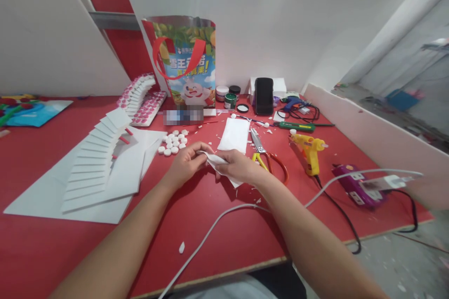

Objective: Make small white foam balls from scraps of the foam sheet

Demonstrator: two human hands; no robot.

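Both hands meet over the middle of the red table. My left hand (pixel 189 166) pinches the upper left edge of a thin white sheet (pixel 216 161), which looks like tissue or paper. Across the sheet's right side my right hand (pixel 235 166) closes its fingers, and a corner hangs out below. Another white sheet (pixel 234 134) lies flat just beyond. Scissors (pixel 259 145) with orange and yellow handles rest behind my right wrist. A cluster of small white discs (pixel 172 142) sits beyond my left hand.
At left, a fanned white board construction (pixel 93 159) stands on white sheets. A gift bag (pixel 185 65) is at the back, near paint jars (pixel 230 100) and a black phone-shaped object (pixel 264 96). To the right lie a yellow glue gun (pixel 310 149), a purple power strip (pixel 358 186) and a white cable (pixel 217 220).
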